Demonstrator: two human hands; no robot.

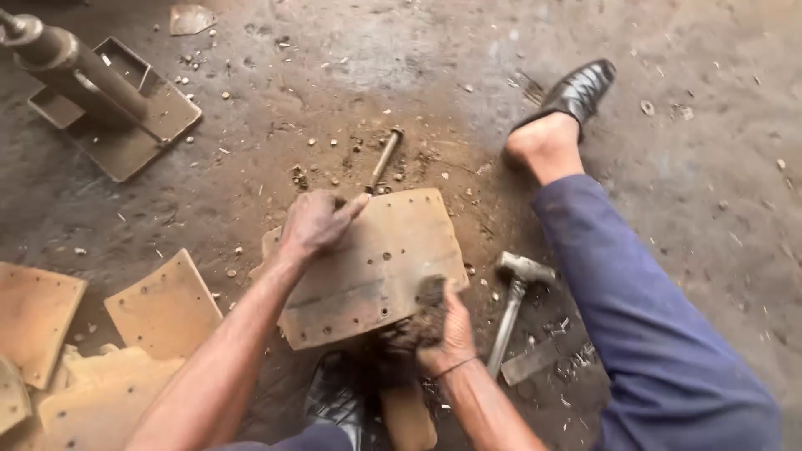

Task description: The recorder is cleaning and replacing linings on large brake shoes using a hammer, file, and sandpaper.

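both hands (313,224) on curved metal plate (380,263)

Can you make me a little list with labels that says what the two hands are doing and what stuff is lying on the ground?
Place: dirty workshop floor, seen from above
Left hand: gripping the top edge of a curved brown plate with holes
Right hand: blurred, at the plate's lower edge
Hammer: lying on the floor right of the plate
Metal rod: on the floor beyond the plate
Similar plates: piled at left
Metal stand: top left
Black shoe: on the outstretched foot
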